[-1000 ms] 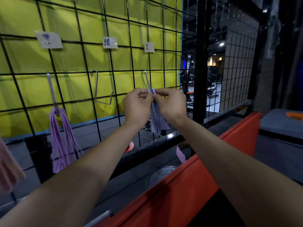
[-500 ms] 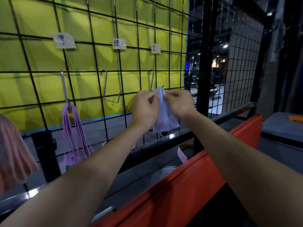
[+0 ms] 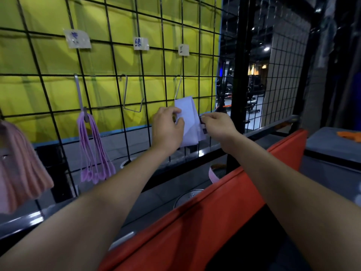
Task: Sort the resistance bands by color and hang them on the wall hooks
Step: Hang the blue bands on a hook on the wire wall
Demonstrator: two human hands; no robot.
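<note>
- We have both hands on a pale lavender, flat, thin rubbery resistance band [image 3: 188,118], which hangs from the bent silver wire hook [image 3: 178,87] nearest the right edge of the black wire grid panel [image 3: 109,42].
- Our left hand [image 3: 168,128] pinches the band's left fold between thumb and fingers; our right hand [image 3: 218,124] nips its right edge, fingertips together on the band.
- The band looks light, limp and stretchy: we judge it will sag and fold wherever it is unsupported, so holding it near the top loop, close to the hook, gives most control.
- Further left, a bundle of purple bands [image 3: 93,151] hangs from another silver hook [image 3: 80,94], and a pink bundle [image 3: 17,167] sits at the grid's left edge.
- The middle hook [image 3: 132,94] is bare.
- A loose pink strip [image 3: 213,176] lies below, behind the orange padded edge [image 3: 214,208]; we judge sorting unfinished.
</note>
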